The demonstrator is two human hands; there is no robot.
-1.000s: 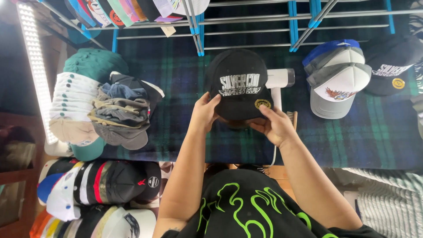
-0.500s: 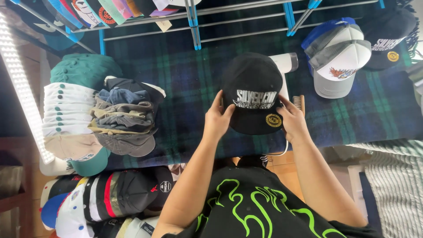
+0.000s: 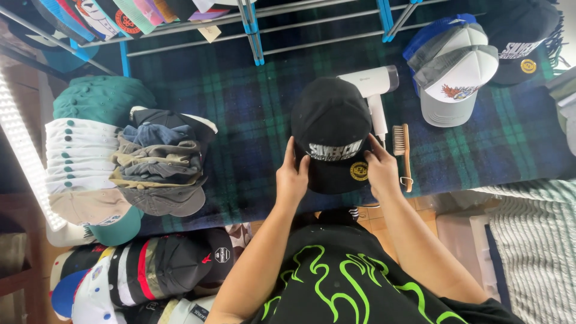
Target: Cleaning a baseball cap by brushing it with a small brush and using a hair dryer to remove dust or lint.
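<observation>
The left hand [image 3: 293, 177] and the right hand [image 3: 381, 171] both hold the black cap [image 3: 332, 133], with their fingers clamped on the two sides of its brim, and the cap sits on the bench [image 3: 252, 120] with the blue and green checked cloth. A moment ago the cap was held higher with its front turned up to the camera, but now it has come down lower and lies flat, so its round top shows. A white steamer [image 3: 373, 90] and a small wooden brush [image 3: 401, 150] lie just beside the cap, and a pile of caps [image 3: 159, 162] sits well apart on the left.
</observation>
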